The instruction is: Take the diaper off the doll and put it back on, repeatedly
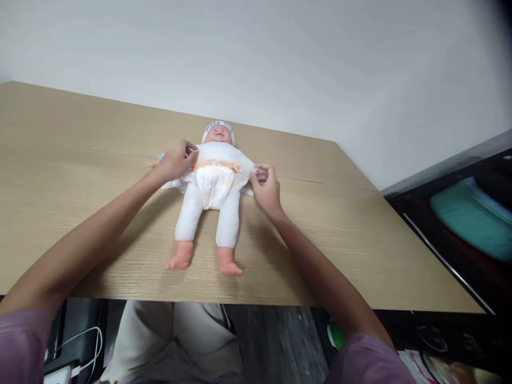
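One baby doll (189, 217) lies face up on the wood-grain tabletop (72, 197), its head near the far edge and its bare feet (181, 256) toward the near edge, well apart from the far right corner. It wears a lettered headband (219, 125) and a disposable diaper (216, 186) with an orange printed waistband (217, 162).

Left hand (180, 160): at the doll's waist, on the side of the tabletop's left edge; fingers and thumb appear brought together on the margin of the white cloth (218, 151) over the torso. The contact is partly hidden. Right hand (266, 185): opposite side of the waist; thumb and fingers pinch the cloth's outer corner, holding it out from the body. Whether this cloth is a shirt or part of the diaper cannot be established.

Assessment: the step in hand appears to be spreading and adjusting the cloth about the waistband. The next move would call for both hands to work evenly, keeping the cloth untwisted and the waistband flat.
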`<state>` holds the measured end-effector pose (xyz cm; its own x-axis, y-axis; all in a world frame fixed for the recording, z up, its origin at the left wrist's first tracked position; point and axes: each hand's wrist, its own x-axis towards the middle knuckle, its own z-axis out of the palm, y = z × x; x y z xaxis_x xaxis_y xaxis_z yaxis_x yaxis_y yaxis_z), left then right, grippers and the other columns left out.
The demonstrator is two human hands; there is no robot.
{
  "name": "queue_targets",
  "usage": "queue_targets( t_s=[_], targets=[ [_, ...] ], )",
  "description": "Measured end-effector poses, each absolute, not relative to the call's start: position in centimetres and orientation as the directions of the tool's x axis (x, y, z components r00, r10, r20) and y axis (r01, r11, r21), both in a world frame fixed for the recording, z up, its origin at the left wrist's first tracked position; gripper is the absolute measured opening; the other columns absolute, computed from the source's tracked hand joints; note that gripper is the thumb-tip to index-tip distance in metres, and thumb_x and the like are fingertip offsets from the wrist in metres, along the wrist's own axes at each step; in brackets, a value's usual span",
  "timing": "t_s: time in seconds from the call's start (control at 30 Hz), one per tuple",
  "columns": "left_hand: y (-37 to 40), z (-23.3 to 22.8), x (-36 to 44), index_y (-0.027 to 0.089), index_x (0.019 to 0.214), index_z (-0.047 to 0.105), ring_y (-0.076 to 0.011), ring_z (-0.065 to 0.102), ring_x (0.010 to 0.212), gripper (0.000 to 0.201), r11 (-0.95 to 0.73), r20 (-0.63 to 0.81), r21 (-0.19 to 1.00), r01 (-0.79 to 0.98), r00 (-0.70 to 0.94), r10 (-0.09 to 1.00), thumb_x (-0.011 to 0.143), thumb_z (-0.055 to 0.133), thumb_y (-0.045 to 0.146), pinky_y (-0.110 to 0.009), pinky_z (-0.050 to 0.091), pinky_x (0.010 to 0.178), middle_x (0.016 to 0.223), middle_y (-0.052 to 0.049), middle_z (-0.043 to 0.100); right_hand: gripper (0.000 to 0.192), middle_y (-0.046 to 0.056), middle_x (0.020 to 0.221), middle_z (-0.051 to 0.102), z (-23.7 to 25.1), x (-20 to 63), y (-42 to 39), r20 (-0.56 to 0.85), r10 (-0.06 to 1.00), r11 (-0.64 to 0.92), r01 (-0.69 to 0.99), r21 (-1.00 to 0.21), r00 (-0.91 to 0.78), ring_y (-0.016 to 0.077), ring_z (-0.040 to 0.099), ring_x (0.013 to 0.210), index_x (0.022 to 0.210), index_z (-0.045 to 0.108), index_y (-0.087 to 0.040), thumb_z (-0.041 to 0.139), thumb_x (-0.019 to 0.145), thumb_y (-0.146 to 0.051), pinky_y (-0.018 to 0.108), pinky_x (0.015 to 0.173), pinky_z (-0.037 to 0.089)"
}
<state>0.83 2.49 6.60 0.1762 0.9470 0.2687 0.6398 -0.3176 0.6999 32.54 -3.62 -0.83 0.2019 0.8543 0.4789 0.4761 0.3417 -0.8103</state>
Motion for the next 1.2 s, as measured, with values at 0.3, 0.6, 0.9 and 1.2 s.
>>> queue_targets(
  t_s=[0.3, 0.6, 0.9, 1.2],
  targets=[
    [-1.2, 8.7, 7.9, 0.022, 0.124, 0.076, -0.0394, 0.062, 0.134, 0.04, -0.783, 0.516, 0.248, 0.571, 0.606, 0.605, 0.112, 0.056, 0.054, -0.059, 0.046, 0.12, 0.136, -0.015, 0.075, 0.026, 0.009, 0.099, 0.071, -3.0, 34.4, -5.9, 0.499, 0.866, 0.243, 0.838, -0.488, 0.04, 0.0307, 0.067, 0.098, 0.099, 0.061, -0.026, 0.069, 0.103, -0.051, 0.049, 0.1, 0.056],
    [-1.3, 6.9, 9.5, 0.025, 0.128, 0.08, -0.0502, 0.054, 0.137, 0.048, -0.711, 0.411, 0.215, 0.67, 0.598, 0.688, 0.097, 0.079, 0.061, -0.065, 0.042, 0.114, 0.142, -0.017, 0.072, 0.044, 0.002, 0.08, 0.06, -3.4, 34.7, -5.7, 0.349, 0.928, 0.116, 0.785, -0.608, 0.134, 0.0268, 0.057, 0.081, 0.079, 0.046, -0.03, 0.071, 0.096, -0.062, 0.042, 0.083, 0.05],
    [-1.4, 6.5, 9.9, 0.024, 0.129, 0.078, -0.0509, 0.053, 0.139, 0.054, -0.691, 0.402, 0.224, 0.687, 0.581, 0.708, 0.09, 0.085, 0.06, -0.064, 0.041, 0.113, 0.144, -0.017, 0.07, 0.048, -0.004, 0.071, 0.054, 0.1, 33.1, -5.2, 0.202, 0.969, 0.156, 0.282, -0.947, 0.144, 0.0178, 0.047, 0.067, 0.079, 0.049, -0.029, 0.072, 0.09, -0.069, 0.033, 0.068, 0.042],
    [-1.1, 6.4, 9.9, 0.022, 0.132, 0.07, -0.05, 0.056, 0.138, 0.054, -0.682, 0.414, 0.25, 0.688, 0.56, 0.717, 0.086, 0.084, 0.047, -0.063, 0.043, 0.111, 0.141, -0.017, 0.074, 0.041, -0.004, 0.08, 0.053, 1.8, 27.6, -1.6, 0.25, 0.968, 0.225, 0.321, -0.92, 0.036, 0.0183, 0.055, 0.079, 0.086, 0.05, -0.029, 0.069, 0.097, -0.063, 0.031, 0.073, 0.05]
  ],
)
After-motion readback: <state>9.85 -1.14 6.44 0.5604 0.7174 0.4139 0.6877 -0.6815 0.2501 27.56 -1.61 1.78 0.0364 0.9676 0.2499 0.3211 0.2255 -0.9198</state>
